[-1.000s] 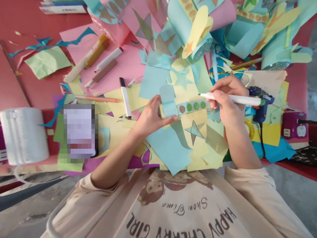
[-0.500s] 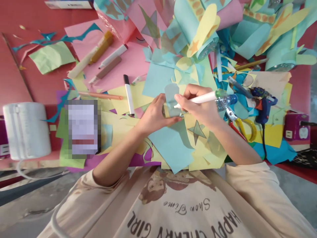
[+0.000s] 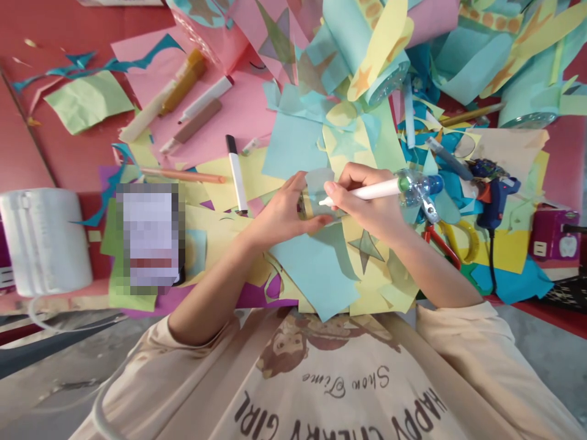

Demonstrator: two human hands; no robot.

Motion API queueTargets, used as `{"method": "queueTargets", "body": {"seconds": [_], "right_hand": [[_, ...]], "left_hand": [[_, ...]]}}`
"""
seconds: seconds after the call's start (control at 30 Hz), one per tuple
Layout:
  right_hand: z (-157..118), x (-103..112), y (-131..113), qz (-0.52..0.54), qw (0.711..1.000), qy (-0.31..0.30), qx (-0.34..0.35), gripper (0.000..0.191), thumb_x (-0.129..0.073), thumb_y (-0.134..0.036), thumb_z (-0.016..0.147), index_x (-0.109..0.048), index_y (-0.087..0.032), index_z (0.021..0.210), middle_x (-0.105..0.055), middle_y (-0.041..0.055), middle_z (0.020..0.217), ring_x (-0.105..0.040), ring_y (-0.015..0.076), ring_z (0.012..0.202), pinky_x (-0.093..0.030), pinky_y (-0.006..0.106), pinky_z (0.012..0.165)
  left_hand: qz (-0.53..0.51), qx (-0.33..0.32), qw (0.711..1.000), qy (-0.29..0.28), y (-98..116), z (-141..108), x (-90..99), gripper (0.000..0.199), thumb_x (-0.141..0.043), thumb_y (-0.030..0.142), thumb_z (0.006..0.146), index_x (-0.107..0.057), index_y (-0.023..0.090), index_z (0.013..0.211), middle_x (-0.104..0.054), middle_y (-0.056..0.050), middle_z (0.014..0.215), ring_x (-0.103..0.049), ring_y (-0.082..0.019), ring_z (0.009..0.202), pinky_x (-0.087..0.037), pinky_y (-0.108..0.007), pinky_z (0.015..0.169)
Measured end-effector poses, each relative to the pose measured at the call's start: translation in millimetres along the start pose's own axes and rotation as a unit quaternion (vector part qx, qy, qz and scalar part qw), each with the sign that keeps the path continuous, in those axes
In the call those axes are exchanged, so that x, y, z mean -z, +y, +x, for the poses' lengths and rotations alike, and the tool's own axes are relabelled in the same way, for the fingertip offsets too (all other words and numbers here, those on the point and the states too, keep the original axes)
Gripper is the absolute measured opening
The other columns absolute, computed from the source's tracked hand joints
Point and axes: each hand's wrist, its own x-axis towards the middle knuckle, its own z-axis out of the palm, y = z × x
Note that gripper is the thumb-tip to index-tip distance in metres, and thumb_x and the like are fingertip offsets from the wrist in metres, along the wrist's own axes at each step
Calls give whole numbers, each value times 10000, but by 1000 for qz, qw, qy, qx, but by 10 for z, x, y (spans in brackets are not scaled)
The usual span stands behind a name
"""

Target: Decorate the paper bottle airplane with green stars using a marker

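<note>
A clear plastic bottle [image 3: 416,183] with a blue cap [image 3: 435,184] lies sideways in the middle, partly hidden behind my right hand. Around its left end curls my left hand [image 3: 288,211], thumb below and fingers above. A grey-blue paper piece [image 3: 320,179] with a rounded top sits at the bottle between my hands. My right hand [image 3: 362,195] pinches a white marker [image 3: 373,190] with a green end; its tip points left, at the paper's surface. Whether the tip touches is hard to tell. Just below lies a grey-green paper star [image 3: 365,250].
Yellow-handled scissors [image 3: 461,238] and a blue glue gun [image 3: 498,198] lie on the right. Several markers, including a black-capped one [image 3: 236,174], lie to the left. Paper-wrapped bottles [image 3: 353,43] crowd the back. A phone [image 3: 149,235] and a white case [image 3: 46,241] are at left.
The marker tip has moved slightly left and down. The grey-blue paper's top edge now sits lower. Both hands keep their holds, and the whole view has shifted a little.
</note>
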Motion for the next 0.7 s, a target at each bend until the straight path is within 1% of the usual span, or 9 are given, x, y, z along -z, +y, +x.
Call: {"method": "queueTargets", "body": {"seconds": [0.07,0.23,0.3,0.43,0.63,0.7], "right_hand": [[-11,1,5,-7,1000,-8,4,319,-623,-342,795,-460,-182,573,-439,-72,498,-380,37,465,-277,211,449],[-13,3,26,-39,999,-20,16,299,-649,-371,777,-496,-176,610,-486,-72,519,-372,30,471,-254,203,442],[-7,1,29,-49,998,-21,26,308,-645,-379,781,-490,-175,608,-466,-77,512,-346,25,462,-237,202,436],[0,-3,19,-58,997,-22,44,349,-620,-386,799,-442,-179,582,-408,-80,497,-306,27,462,-226,206,441],[-2,2,10,-68,997,-19,39,353,-614,-353,802,-415,-182,566,-358,-81,493,-292,34,471,-229,212,454],[-1,4,13,-59,997,-18,39,337,-613,-329,802,-422,-181,567,-358,-80,499,-299,35,478,-242,209,460]], "left_hand": [[-6,2,1000,-3,4,-3,2,425,-695,415,702,-477,197,994,-528,-24,921,-567,-193,849,-510,-353,746],[-9,1,1000,2,3,7,-8,417,-723,351,671,-476,199,971,-538,-18,927,-570,-184,838,-506,-337,738],[-13,-1,1000,1,-1,11,-12,431,-731,336,663,-475,200,982,-539,-21,939,-573,-192,860,-503,-338,750],[-14,-1,1000,2,-7,10,-8,415,-720,371,677,-478,199,968,-532,-20,923,-572,-192,843,-497,-339,741],[-8,-13,1000,9,-24,5,-11,414,-727,368,673,-476,205,959,-531,-22,916,-563,-192,834,-491,-337,724],[-7,-13,1000,10,-24,6,-11,409,-719,396,679,-477,204,947,-528,-21,909,-558,-185,820,-486,-327,711]]}}
